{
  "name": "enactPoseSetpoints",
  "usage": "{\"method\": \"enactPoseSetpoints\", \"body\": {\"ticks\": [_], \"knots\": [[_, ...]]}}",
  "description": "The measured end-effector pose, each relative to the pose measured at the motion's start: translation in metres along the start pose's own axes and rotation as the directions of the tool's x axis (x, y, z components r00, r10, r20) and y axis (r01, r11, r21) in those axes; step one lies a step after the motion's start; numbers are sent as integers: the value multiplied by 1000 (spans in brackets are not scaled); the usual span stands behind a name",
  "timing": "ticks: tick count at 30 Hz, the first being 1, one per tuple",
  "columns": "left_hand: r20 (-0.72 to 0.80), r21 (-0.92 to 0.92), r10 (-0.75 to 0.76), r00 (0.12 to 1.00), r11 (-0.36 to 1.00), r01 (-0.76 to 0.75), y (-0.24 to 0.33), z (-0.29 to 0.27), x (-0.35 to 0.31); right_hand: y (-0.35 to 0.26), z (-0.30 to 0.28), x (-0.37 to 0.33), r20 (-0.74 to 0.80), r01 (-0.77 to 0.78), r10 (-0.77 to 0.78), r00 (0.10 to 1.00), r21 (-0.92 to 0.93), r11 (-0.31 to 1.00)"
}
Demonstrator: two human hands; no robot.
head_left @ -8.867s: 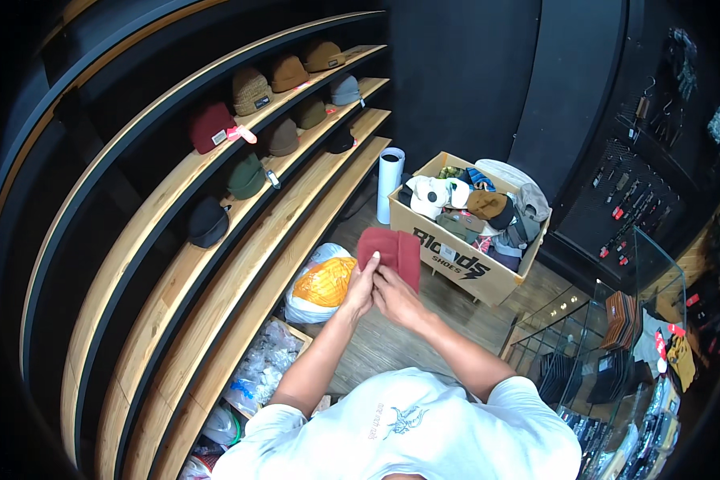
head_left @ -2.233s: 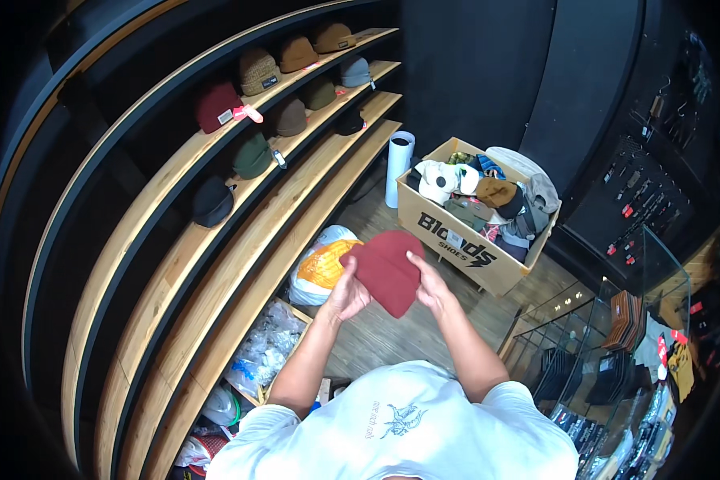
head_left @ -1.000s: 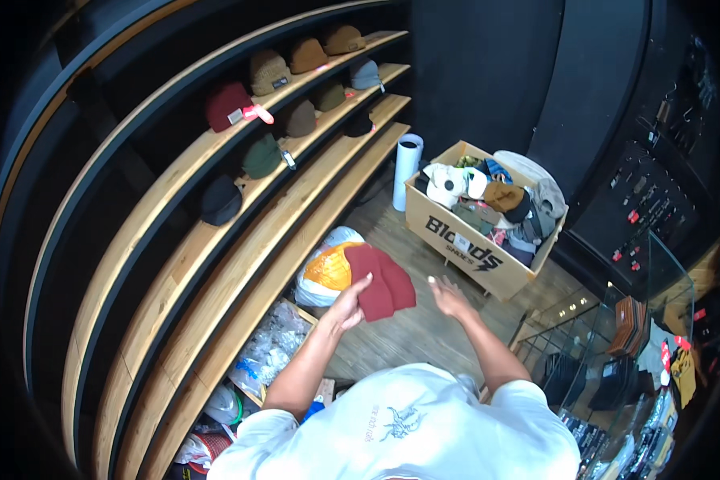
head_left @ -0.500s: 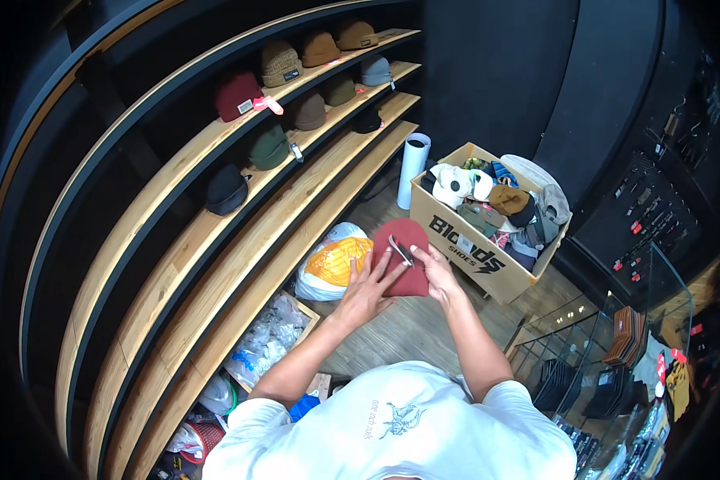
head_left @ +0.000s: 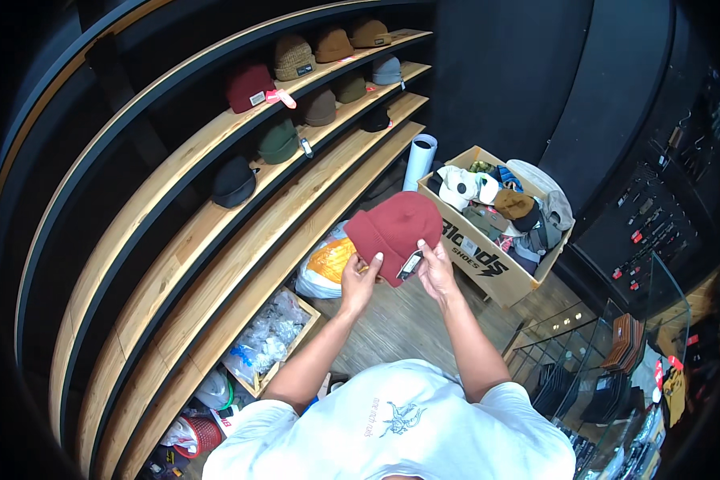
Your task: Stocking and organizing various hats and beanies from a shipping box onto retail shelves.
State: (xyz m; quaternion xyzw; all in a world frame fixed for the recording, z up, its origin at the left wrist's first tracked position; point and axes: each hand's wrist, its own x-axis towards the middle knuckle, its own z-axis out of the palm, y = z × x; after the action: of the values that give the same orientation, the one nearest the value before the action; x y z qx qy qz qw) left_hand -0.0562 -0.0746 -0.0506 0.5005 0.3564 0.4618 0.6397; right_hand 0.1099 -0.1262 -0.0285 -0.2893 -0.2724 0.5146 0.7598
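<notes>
A dark red knit beanie (head_left: 398,228) with a folded cuff is held up in front of me, its crown pointing away to the upper right. My left hand (head_left: 361,282) pinches the cuff at its near left edge, thumb on top. On the other side my right hand (head_left: 434,272) grips the beanie by its right edge, beside a small black and white tag (head_left: 410,265) that hangs at the cuff. The fingers beneath the fabric are partly hidden.
Wooden shelves (head_left: 168,264) curve along the left, with several beanies (head_left: 294,58) on the upper ones. A cardboard box (head_left: 488,268) full of caps stands ahead right, near a white paper roll (head_left: 418,164). Bags (head_left: 328,264) lie by the shelves; a glass case (head_left: 568,344) is at right.
The beanie has been turned and spread, so its cuff and wide side now show. My left hand has shifted from lying across it to pinching its edge; the view has tilted slightly.
</notes>
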Motion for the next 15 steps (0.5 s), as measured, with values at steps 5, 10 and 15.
{"method": "enactPoseSetpoints", "body": {"ticks": [5, 10, 15], "knots": [[321, -524, -227, 920, 766, 372, 26, -5, 13, 9, -5, -10, -10, -44, 44, 999, 24, 999], [278, -470, -204, 939, 823, 318, 14, -5, 9, -19, -16, -11, -245, -240, 141, 959, -442, 864], [284, -315, 16, 959, 946, 77, 18, -2, 3, -49, 54, -25, 298, 363, -456, 839, -930, 59]]}}
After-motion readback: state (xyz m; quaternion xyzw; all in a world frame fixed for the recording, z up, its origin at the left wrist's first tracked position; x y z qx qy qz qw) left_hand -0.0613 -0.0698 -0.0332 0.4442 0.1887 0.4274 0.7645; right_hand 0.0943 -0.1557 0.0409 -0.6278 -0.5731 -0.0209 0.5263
